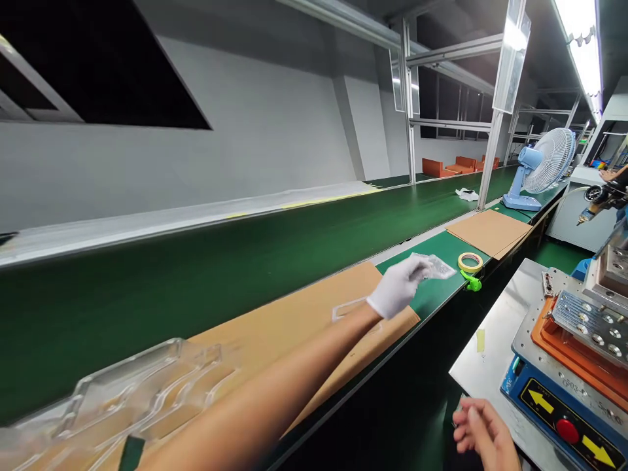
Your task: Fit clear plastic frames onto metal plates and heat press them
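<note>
My left hand [396,288], in a white glove, reaches out over the green bench edge. Its fingers pinch a small, thin, translucent plastic piece [440,267]; whether it is a bag or a film I cannot tell. Under that wrist lies brown cardboard [294,314] with a pale rectangular frame-like piece [349,307] on it. Bare and low at the right, my right hand [483,432] has its fingers curled beside the metal table; a small glint shows at the fingertips, too unclear to name. A clear moulded plastic tray [147,386] lies on the cardboard at lower left.
A yellow tape roll [470,262] and a bright green clip-like item [471,282] sit at the bench edge. Beyond are another cardboard sheet [490,230] and a blue fan [532,170]. At right stands a blue fixture with a red button [567,430]. A green belt [245,252] runs alongside.
</note>
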`<state>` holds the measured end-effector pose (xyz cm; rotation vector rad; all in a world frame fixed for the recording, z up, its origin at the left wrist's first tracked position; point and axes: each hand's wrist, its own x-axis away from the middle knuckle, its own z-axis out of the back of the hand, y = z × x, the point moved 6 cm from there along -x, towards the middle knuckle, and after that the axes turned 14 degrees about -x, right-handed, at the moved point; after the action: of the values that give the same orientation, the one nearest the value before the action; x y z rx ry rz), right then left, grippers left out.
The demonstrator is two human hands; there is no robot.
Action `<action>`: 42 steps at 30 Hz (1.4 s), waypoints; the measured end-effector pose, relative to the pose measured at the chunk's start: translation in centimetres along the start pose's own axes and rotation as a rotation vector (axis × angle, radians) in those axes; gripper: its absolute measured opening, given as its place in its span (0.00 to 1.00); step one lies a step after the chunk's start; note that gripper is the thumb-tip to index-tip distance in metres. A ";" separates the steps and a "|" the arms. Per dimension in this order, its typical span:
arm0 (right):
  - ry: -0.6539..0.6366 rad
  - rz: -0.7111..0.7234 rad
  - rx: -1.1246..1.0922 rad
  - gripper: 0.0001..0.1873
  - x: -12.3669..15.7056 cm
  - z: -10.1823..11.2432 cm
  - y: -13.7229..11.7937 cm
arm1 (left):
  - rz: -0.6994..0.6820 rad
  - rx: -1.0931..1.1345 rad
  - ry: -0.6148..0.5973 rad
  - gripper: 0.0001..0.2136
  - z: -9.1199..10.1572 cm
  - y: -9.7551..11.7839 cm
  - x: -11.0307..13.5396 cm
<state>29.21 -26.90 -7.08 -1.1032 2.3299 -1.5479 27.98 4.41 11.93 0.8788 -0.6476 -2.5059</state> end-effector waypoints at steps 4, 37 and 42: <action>-0.170 -0.015 -0.313 0.38 1.0 -4.9 -6.1 | -0.257 0.354 0.000 0.12 0.0 6.0 12.2; -0.546 0.443 0.982 0.12 14.8 -16.7 -6.6 | 0.628 0.967 0.055 0.30 -1.2 4.7 40.4; -0.491 0.405 1.034 0.14 13.8 -15.4 -5.2 | 0.598 0.485 0.057 0.27 -0.5 4.4 39.5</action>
<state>14.42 -25.26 8.21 -0.5768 1.0584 -1.6867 0.80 -19.47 -4.64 0.7569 -1.3099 -1.8092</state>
